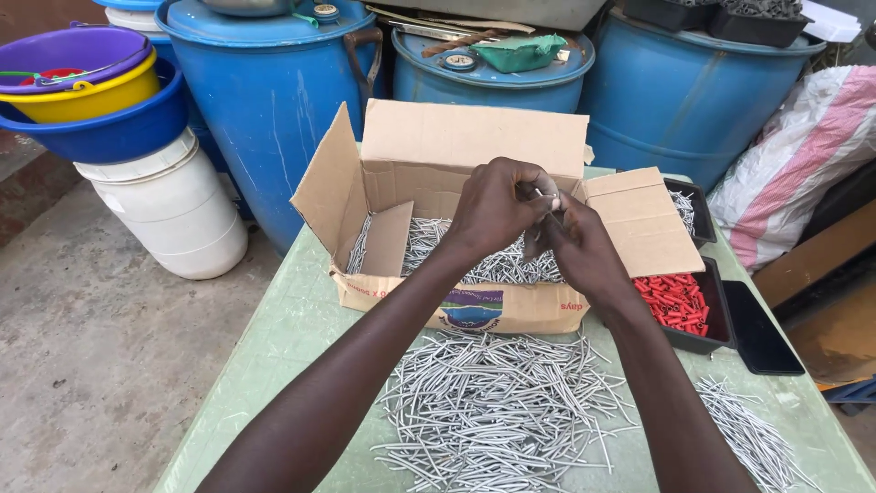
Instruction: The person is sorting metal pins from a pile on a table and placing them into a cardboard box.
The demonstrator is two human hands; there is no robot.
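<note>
Both my hands meet above an open cardboard box [438,146] that holds several grey nails [497,267]. My left hand [497,208] and my right hand [573,246] are closed together on a few nails [547,196] held between the fingertips, just in front of the box's back flap. On the pale green table [283,338] in front of the box lies a big loose heap of the same nails [493,411], under my forearms. A smaller heap of nails [753,438] lies at the right.
A black tray of red plastic plugs [677,301] sits right of the box, with a second black tray [689,208] of nails behind it and a dark phone [762,333] beside it. Blue drums [269,100], stacked basins [91,91], a white bucket [173,210] and a sack [803,155] stand behind.
</note>
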